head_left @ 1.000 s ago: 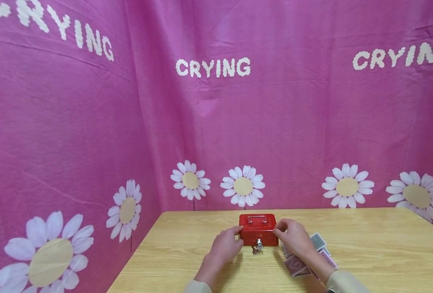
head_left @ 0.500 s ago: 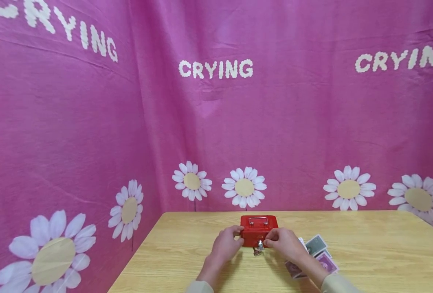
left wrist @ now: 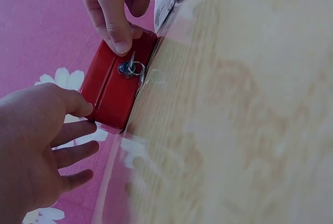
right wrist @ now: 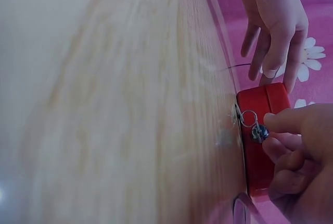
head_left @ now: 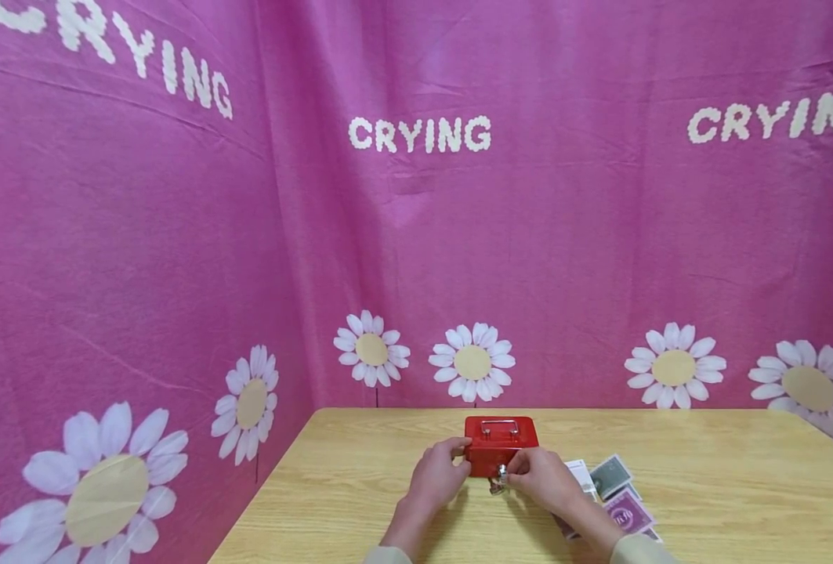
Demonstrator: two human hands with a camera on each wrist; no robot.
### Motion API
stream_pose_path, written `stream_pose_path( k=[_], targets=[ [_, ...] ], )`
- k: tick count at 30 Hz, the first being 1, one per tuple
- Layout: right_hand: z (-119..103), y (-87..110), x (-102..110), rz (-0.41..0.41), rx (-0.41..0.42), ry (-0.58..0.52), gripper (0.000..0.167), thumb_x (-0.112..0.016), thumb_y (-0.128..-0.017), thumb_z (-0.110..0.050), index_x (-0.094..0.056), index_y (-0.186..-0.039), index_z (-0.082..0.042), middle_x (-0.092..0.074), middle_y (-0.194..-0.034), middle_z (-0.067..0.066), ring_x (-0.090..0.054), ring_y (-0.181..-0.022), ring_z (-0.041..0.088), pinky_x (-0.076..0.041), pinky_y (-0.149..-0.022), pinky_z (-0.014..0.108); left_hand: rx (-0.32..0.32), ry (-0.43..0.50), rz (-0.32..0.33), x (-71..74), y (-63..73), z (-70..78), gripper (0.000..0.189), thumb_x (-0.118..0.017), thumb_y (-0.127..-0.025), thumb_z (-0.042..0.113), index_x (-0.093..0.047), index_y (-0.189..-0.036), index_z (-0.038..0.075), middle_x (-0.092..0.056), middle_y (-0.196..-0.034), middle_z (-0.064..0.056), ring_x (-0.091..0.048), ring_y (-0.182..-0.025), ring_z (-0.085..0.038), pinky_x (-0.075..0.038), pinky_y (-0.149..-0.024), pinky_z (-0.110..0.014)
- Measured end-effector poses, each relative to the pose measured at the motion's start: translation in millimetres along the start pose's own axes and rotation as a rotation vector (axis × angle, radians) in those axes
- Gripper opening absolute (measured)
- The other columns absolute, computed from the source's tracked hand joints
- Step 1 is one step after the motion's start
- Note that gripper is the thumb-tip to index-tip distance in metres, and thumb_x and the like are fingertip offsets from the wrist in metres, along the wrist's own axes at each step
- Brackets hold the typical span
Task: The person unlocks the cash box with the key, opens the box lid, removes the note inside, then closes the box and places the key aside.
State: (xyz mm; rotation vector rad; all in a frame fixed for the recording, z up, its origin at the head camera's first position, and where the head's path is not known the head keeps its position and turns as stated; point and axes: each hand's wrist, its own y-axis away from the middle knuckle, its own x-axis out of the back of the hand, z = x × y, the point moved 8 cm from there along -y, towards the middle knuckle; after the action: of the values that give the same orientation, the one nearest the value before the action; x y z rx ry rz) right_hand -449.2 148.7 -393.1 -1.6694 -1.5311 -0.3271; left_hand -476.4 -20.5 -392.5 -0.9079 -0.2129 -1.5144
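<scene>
A small red cash box [head_left: 483,460] stands on the table, its lid down and a metal carry handle [head_left: 501,428] on top. In its front is a lock with a key [right wrist: 258,132] in it, and a ring [left wrist: 137,68] hangs from the key. My left hand [head_left: 439,474] touches the box's left side, thumb at the lid edge and the other fingers extended. My right hand [head_left: 546,476] is at the front by the lock. Its thumb and forefinger stand apart, tips right at the key; the remaining fingers are curled in.
Several paper notes, purple [head_left: 628,511], green [head_left: 610,475] and white [head_left: 581,475], lie in a loose heap to the box's right, partly behind the right forearm. The wooden table [head_left: 726,478] ends at a pink curtain [head_left: 564,235] with daisies.
My right hand has moved left and slightly down, from the box's right side to the lock at its front. More of the notes now shows. My left hand stays at the box.
</scene>
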Motion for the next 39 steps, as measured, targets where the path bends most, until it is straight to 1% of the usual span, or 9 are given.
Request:
stream_pose_path(
  k=[3, 7, 11, 17, 23, 27, 31, 34, 39],
  targets=[
    [-0.5, 0.8, -0.2, 0.004, -0.024, 0.02, 0.011, -0.08, -0.073, -0.012, -0.069, -0.074, -0.011, -0.065, -0.069, -0.004, -0.055, -0.066, 0.009, -0.045, -0.062, 0.026, 0.0, -0.009, 0.003, 0.3, 0.6, 1.0, 0.041, -0.065, -0.085, 0.007, -0.069, -0.126, 0.01, -0.075, -0.113, -0.008, -0.066, -0.113, -0.03, -0.049, -0.087, -0.044],
    [-0.9, 1.4, -0.6, 0.01, -0.049, 0.053, 0.011, -0.081, -0.074, -0.012, -0.07, -0.074, -0.011, -0.067, -0.069, -0.004, -0.056, -0.066, 0.009, -0.046, -0.063, 0.028, 0.014, -0.027, -0.002, -0.1, 1.0, 0.6, 0.04, -0.065, -0.087, 0.008, -0.068, -0.127, 0.011, -0.075, -0.114, -0.006, -0.065, -0.115, -0.03, -0.049, -0.091, -0.046],
    [-1.2, 1.0, -1.2, 0.013, -0.055, 0.077, 0.01, -0.081, -0.073, -0.013, -0.071, -0.073, -0.012, -0.069, -0.069, -0.003, -0.057, -0.065, 0.009, -0.047, -0.063, 0.029, 0.018, -0.042, -0.01, 0.7, 1.6, 0.1, 0.041, -0.065, -0.087, 0.007, -0.068, -0.128, 0.012, -0.074, -0.115, -0.005, -0.065, -0.115, -0.031, -0.049, -0.09, -0.047],
    [1.6, 0.1, -2.2, 0.013, -0.057, 0.091, 0.01, -0.081, -0.073, -0.012, -0.071, -0.073, -0.012, -0.069, -0.07, -0.003, -0.056, -0.065, 0.01, -0.047, -0.063, 0.03, 0.02, -0.03, -0.017, -0.8, 0.9, -0.5, 0.042, -0.065, -0.087, 0.006, -0.067, -0.128, 0.012, -0.074, -0.116, -0.006, -0.064, -0.117, -0.032, -0.049, -0.093, -0.049],
    [0.9, -0.6, -1.9, 0.019, -0.044, 0.095, 0.012, -0.081, -0.074, -0.01, -0.069, -0.071, -0.013, -0.067, -0.068, -0.004, -0.054, -0.063, 0.009, -0.045, -0.061, 0.028, 0.008, -0.031, -0.01, -1.5, 0.4, 0.5, 0.041, -0.065, -0.087, 0.007, -0.067, -0.128, 0.011, -0.074, -0.116, -0.006, -0.064, -0.117, -0.032, -0.049, -0.093, -0.05],
    [0.3, -0.1, -1.9, 0.017, -0.047, 0.084, 0.011, -0.079, -0.073, -0.008, -0.069, -0.071, -0.012, -0.066, -0.067, -0.004, -0.053, -0.063, 0.01, -0.044, -0.061, 0.028, 0.024, -0.029, -0.016, -2.0, -0.2, 0.9, 0.041, -0.065, -0.088, 0.007, -0.067, -0.128, 0.012, -0.074, -0.116, -0.006, -0.063, -0.119, -0.032, -0.047, -0.097, -0.051],
    [-1.7, -0.2, -2.4, 0.018, -0.039, 0.054, 0.01, -0.077, -0.073, -0.006, -0.069, -0.072, -0.012, -0.065, -0.067, -0.004, -0.053, -0.063, 0.01, -0.044, -0.061, 0.028, 0.023, -0.037, -0.019, -1.9, 0.4, 1.6, 0.041, -0.065, -0.087, 0.007, -0.067, -0.128, 0.012, -0.074, -0.116, -0.006, -0.063, -0.118, -0.032, -0.047, -0.097, -0.051],
    [-3.5, -1.1, -3.3, 0.02, -0.024, 0.041, 0.009, -0.076, -0.073, -0.006, -0.068, -0.073, -0.011, -0.065, -0.067, -0.004, -0.053, -0.063, 0.009, -0.043, -0.06, 0.027, 0.019, -0.039, -0.023, -1.7, 1.5, 2.5, 0.042, -0.066, -0.087, 0.007, -0.067, -0.128, 0.011, -0.074, -0.116, -0.007, -0.063, -0.117, -0.032, -0.048, -0.094, -0.05],
    [-3.4, -1.7, -5.5, 0.014, -0.016, 0.029, 0.01, -0.076, -0.074, -0.005, -0.069, -0.075, -0.011, -0.064, -0.068, -0.004, -0.054, -0.063, 0.009, -0.043, -0.059, 0.026, 0.035, -0.035, -0.026, -2.0, 1.0, 1.6, 0.041, -0.065, -0.088, 0.007, -0.067, -0.129, 0.012, -0.074, -0.116, -0.006, -0.064, -0.118, -0.031, -0.048, -0.095, -0.05]
  ],
)
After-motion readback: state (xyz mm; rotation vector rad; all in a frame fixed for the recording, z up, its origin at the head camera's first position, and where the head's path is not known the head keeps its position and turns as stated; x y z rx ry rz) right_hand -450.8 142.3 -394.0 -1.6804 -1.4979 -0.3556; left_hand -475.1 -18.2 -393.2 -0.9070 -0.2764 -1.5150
